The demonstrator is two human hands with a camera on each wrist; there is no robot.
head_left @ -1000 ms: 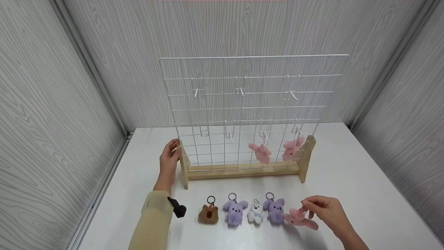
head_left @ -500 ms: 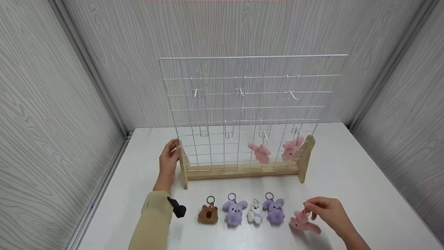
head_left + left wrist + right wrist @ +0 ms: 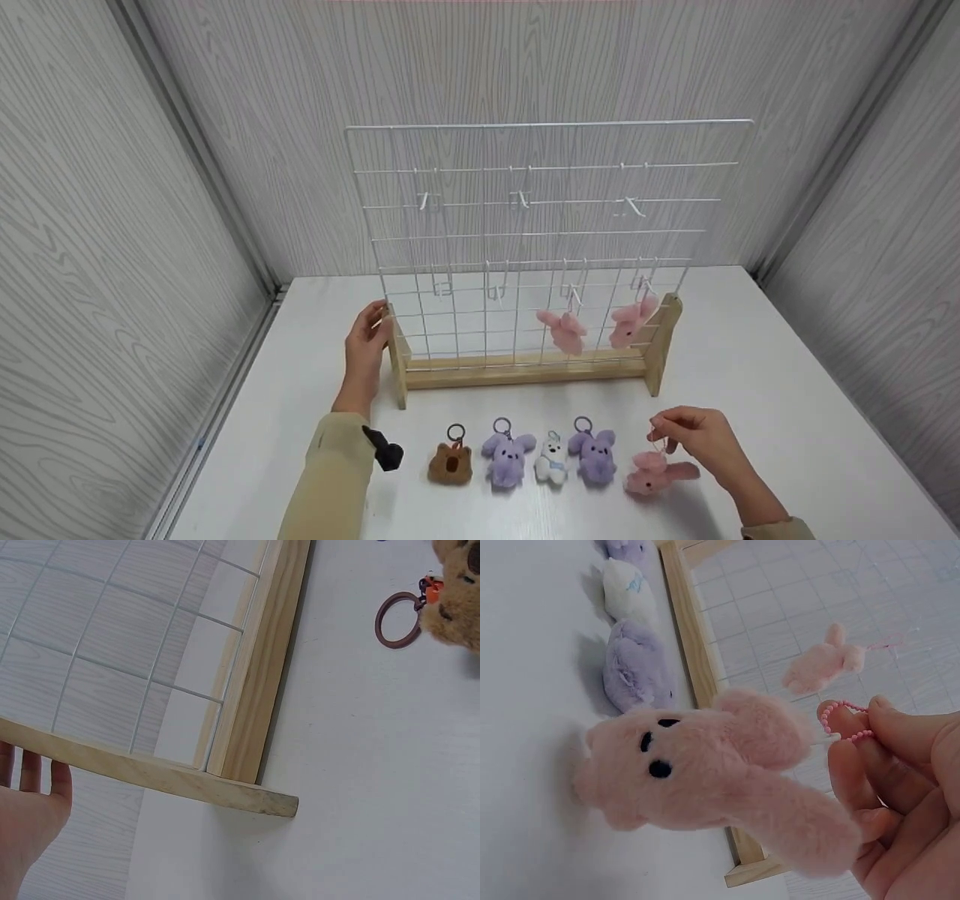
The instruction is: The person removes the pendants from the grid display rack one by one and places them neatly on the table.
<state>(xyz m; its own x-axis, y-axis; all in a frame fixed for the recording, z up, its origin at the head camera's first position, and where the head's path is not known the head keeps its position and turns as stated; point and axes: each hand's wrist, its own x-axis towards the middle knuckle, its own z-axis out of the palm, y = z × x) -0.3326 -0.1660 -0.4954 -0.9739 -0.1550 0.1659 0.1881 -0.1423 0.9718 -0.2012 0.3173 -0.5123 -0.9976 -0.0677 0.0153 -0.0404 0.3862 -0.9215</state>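
Observation:
My right hand [image 3: 701,439] pinches the pink bead chain [image 3: 847,720] of a pink plush bunny keychain [image 3: 651,474]. The bunny hangs low over the table with its ears toward the hand, as the right wrist view shows. At the left wooden upright [image 3: 180,784] of a white wire grid rack [image 3: 525,367], my left hand [image 3: 366,341] holds the upright's outer edge; part of its fingers is hidden behind the wood. Two more pink plush bunnies hang from the rack's lower hooks, a middle one [image 3: 566,334] and a right one [image 3: 631,322].
A row of plush keychains lies before the rack: a brown bear-like one [image 3: 450,465], a purple one [image 3: 507,459], a white one [image 3: 552,459] and another purple one [image 3: 596,457]. Several white hooks, among them an upper right one [image 3: 634,206], project from the grid. Panels [image 3: 97,225] enclose the table.
My right hand first moves slightly right, drawing the pink bunny away from the purple keychain, then rises a little with the chain stretched. My left hand stays at the upright.

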